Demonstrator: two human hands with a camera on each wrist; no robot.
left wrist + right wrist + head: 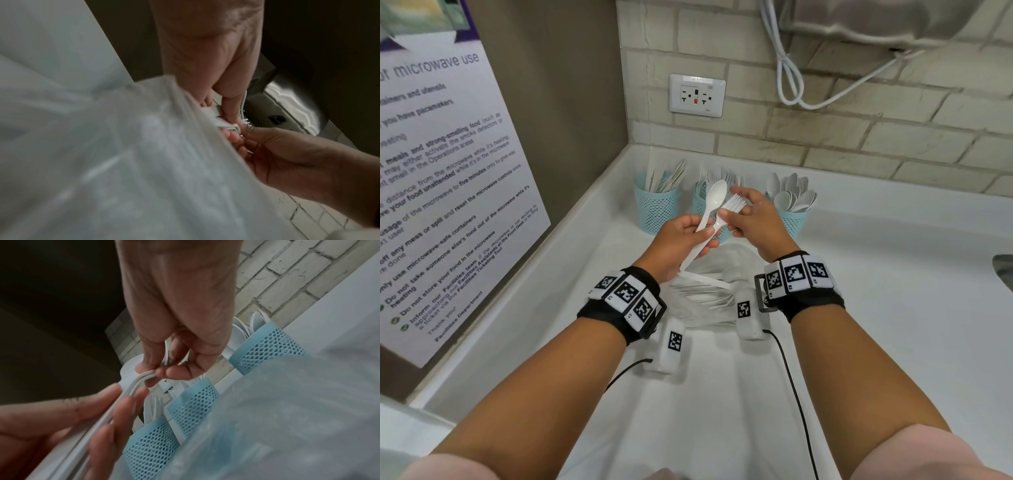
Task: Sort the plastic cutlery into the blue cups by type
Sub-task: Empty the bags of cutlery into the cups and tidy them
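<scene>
Three blue mesh cups stand at the back of the white counter: the knife cup, the fork cup and the spoon cup. In front of the fork cup my left hand grips the handles of a white spoon and a white fork together. My right hand pinches the fork just below its tines. In the right wrist view the right hand's thumb and forefinger pinch where the two handles meet. A clear bag of cutlery lies under the wrists.
A wall poster lines the left side. On the brick wall are an outlet and a looped white cord under a metal appliance. A sink edge shows at far right.
</scene>
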